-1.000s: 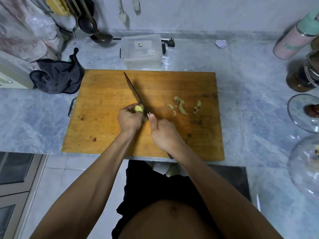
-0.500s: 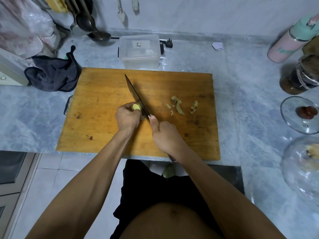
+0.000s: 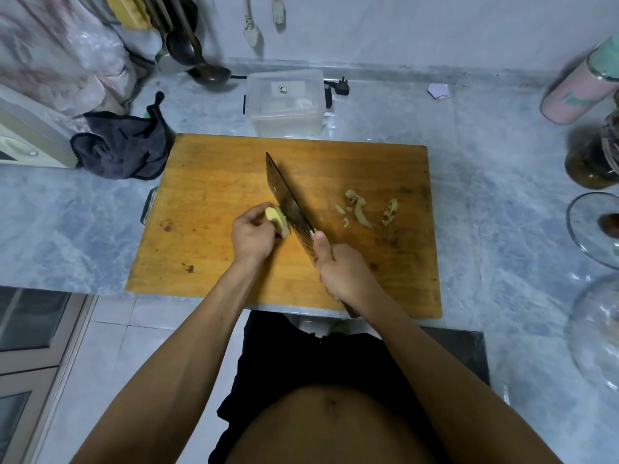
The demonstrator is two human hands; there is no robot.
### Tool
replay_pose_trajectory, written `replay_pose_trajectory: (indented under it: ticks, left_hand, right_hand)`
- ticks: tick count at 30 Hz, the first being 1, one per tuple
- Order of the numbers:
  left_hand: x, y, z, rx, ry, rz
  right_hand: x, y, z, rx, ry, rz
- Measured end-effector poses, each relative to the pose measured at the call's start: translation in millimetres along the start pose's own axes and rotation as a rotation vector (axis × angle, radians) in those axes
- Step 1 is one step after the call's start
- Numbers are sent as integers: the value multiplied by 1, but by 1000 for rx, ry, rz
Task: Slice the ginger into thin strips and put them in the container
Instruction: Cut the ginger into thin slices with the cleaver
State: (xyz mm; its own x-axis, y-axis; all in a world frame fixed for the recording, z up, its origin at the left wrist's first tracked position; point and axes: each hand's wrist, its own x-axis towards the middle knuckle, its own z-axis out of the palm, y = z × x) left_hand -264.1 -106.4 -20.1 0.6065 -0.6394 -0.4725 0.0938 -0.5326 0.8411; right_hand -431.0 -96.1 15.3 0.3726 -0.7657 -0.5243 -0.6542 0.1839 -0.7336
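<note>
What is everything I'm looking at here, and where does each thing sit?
Cutting board: one, orange-brown wood, on the counter's front edge.
Ginger piece: one, pale yellow, on the board left of the blade.
Ginger scraps: several, yellowish, on the board's right part.
Knife: one, dark blade, angled across the board.
Container: one, clear plastic, behind the board.
Cloth: one, dark, left of the board.
Ladle: one, dark, back left by the wall.
Bottle: one, pink and green, far right.
Jar: one, dark contents, right edge.
Glass dish: one, clear, right edge.
Counter: grey marble.
Left hand: holds the ginger piece.
Right hand: grips the knife handle.
</note>
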Motion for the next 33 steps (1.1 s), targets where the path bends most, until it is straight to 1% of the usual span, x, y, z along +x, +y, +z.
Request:
replay_pose_trajectory:
  ticks: [3, 8, 12, 14, 16, 19, 22, 24, 25, 26, 27, 29, 31, 33]
  left_hand:
    - [1, -6, -6, 12, -28, 28]
    - [6, -6, -19, 272, -49, 163]
    - [7, -4, -32, 354, -103, 186]
    - [8, -4, -36, 409, -107, 197]
    - [5, -4, -38, 463, -106, 256]
    - [-2, -1, -37, 465, -23, 401]
    - [-16, 9, -31, 378, 87, 594]
    - [-24, 17, -25, 329, 109, 721]
    - [-26, 22, -21, 356, 81, 776]
    - [-25, 26, -17, 424, 13, 828]
    - [-21, 31, -11, 522, -96, 874]
    - [-14, 43, 2, 732, -393, 913]
    - [-10, 56, 18, 919, -649, 861]
    - [-7, 69, 32, 1028, -785, 745]
  right_hand:
    - [1, 5, -6, 72, -8, 42]
    - [-4, 15, -26, 72, 49, 13]
    - [-10, 20, -38, 19, 105, -55]
    - [-14, 21, -40, -49, 136, -102]
    - [-17, 24, -43, -124, 166, -149]
    - [-22, 30, -45, -257, 199, -166]
    - [-26, 34, -50, -495, 235, -150]
    - [-28, 39, -54, -650, 269, -169]
    - [-29, 41, -56, -710, 279, -184]
    - [-30, 43, -58, -756, 278, -202]
    - [-31, 45, -59, -796, 272, -217]
    - [-32, 48, -61, -852, 265, -251]
    - [-34, 50, -62, -872, 270, -297]
    - [-36, 54, -62, -857, 272, -321]
